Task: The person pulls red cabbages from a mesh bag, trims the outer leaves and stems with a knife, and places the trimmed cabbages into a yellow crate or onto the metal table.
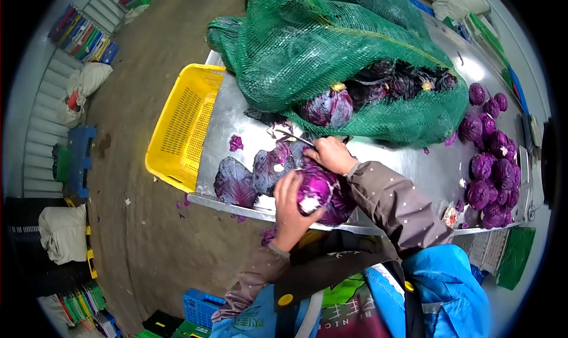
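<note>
A red cabbage (315,187) with a pale cut stem end sits at the near edge of the metal table (378,154). Curved round its left side, my left hand (290,211) holds it. My right hand (333,156) is closed on a knife (296,138), just above the cabbage; the blade points left and the handle is mostly hidden by my fingers. Loose dark outer leaves (235,182) lie left of my hands. Behind them, a green mesh sack (331,42) spills untrimmed cabbages (329,108) from its opening.
Several trimmed cabbages (494,166) are piled at the table's right end. A yellow crate (180,128) stands against the left edge. On the floor are a blue crate (199,307) near my body and white sacks (62,234) along the left wall. Leaf scraps litter table and floor.
</note>
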Tool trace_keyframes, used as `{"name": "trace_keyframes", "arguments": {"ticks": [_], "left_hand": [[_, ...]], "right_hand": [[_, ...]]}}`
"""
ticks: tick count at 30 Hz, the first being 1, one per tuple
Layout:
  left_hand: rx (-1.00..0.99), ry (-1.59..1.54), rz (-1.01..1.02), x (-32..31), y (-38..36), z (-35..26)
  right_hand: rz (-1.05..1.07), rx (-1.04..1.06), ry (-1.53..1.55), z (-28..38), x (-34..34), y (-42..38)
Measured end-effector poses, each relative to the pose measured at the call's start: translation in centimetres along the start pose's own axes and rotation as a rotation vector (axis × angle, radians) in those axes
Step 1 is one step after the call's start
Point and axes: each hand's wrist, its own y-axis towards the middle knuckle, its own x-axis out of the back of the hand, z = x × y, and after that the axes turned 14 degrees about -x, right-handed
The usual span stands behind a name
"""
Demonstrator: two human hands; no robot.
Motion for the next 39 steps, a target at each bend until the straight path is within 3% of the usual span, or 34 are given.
{"name": "trace_keyframes", "arguments": {"ticks": [2,4,7,10,14,17,22,24,26,29,32,34,36,38,39], "left_hand": [[0.079,-0.059,-0.081,0.1,-0.1,0.5],[0.068,-0.061,-0.114,-0.2,0.1,0.6],[0.101,-0.015,-0.158,-0.7,0.4,-0.2],[0.089,0.033,-0.172,-1.1,0.5,-0.6],[0.130,0.093,-0.157,-1.4,1.0,-1.4],[0.115,0.142,-0.159,-1.7,1.5,-2.0],[0.130,0.157,-0.149,-2.0,1.1,-2.5],[0.155,0.167,-0.143,-2.2,0.7,-2.2],[0.181,0.030,-0.224,-1.9,-0.4,-1.4],[0.173,0.026,-0.238,-1.6,-1.9,-1.4],[0.191,0.000,-0.257,-1.2,-1.8,-0.8],[0.211,-0.013,-0.266,-1.1,-1.7,0.0],[0.248,-0.047,-0.262,-0.9,-1.7,0.8],[0.248,-0.058,-0.250,-0.5,-1.2,1.0],[0.249,-0.084,-0.245,-0.5,-1.1,1.3]], "right_hand": [[-0.119,0.057,0.209,0.2,1.5,-1.5],[0.052,-0.035,0.378,0.6,4.0,-3.9],[-0.018,0.018,0.303,-0.1,3.7,-7.5],[0.182,-0.181,0.617,-1.3,2.2,-7.9],[0.041,-0.024,0.498,-1.8,1.1,-8.1],[-0.194,0.044,0.355,-1.8,0.2,-8.3],[-0.068,0.017,0.053,-2.5,1.2,-5.1],[-0.167,0.119,0.105,-2.7,-0.1,-4.2],[-0.065,0.019,0.086,-2.7,-1.1,-2.7],[-0.031,0.035,0.103,-2.0,-1.6,-1.4],[0.017,0.030,0.197,-1.3,1.6,-2.6],[-0.120,0.218,0.426,-0.1,3.9,-5.5],[0.019,0.432,0.422,-0.6,4.0,-6.8],[0.156,0.403,0.308,-0.1,3.5,-7.8],[0.122,0.397,0.331,-0.1,2.9,-7.7]]}}
